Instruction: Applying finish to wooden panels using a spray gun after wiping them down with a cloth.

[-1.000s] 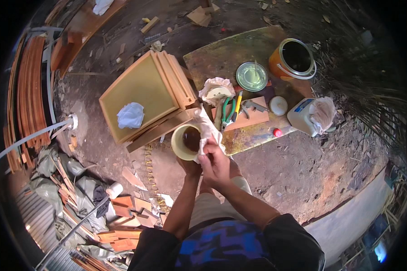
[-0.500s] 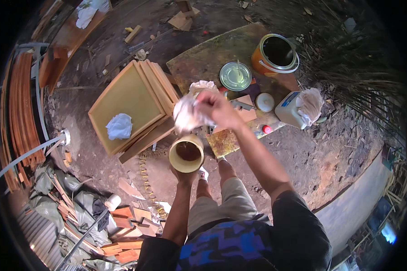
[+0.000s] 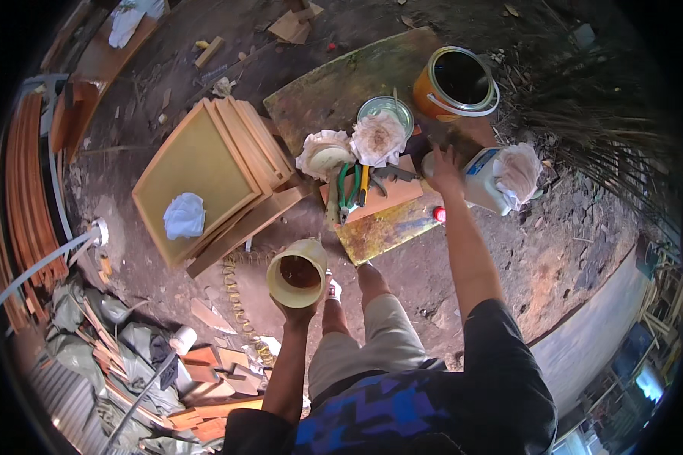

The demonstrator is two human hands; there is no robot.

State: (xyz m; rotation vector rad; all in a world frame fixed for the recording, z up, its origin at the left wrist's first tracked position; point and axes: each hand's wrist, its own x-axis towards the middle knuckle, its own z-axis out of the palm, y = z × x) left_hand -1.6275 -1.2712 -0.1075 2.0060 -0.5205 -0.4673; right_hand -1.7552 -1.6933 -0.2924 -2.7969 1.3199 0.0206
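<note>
A cream cylindrical container (image 3: 316, 255) with brown liquid inside is held by my left hand (image 3: 297, 311), its fingers wrapped around the lower side. My right hand (image 3: 445, 176) reaches over the board, its fingers spread and somewhat blurred. Beneath those fingers, a pale round lid (image 3: 429, 162) is mostly covered; whether they touch it I cannot tell. A crumpled stained cloth (image 3: 378, 139) lies partly over a round metal can lid (image 3: 404, 114). Beside it sits another bunched cloth (image 3: 316, 144) with a pale round piece on it. Green-handled pliers (image 3: 347, 199) rest close by.
An orange paint can (image 3: 426, 97) stands at the board's far right, near a white jug (image 3: 484, 189) topped with cloth. A red cap (image 3: 439, 214) sits by my right wrist. Stacked wooden panels (image 3: 202, 167) bear a white cloth (image 3: 184, 216). A coiled hose (image 3: 237, 303) lies on the ground.
The cloth from my right hand now lies on the metal can lid. That hand has moved right to the pale round lid. My left hand still holds the container, slightly further left.
</note>
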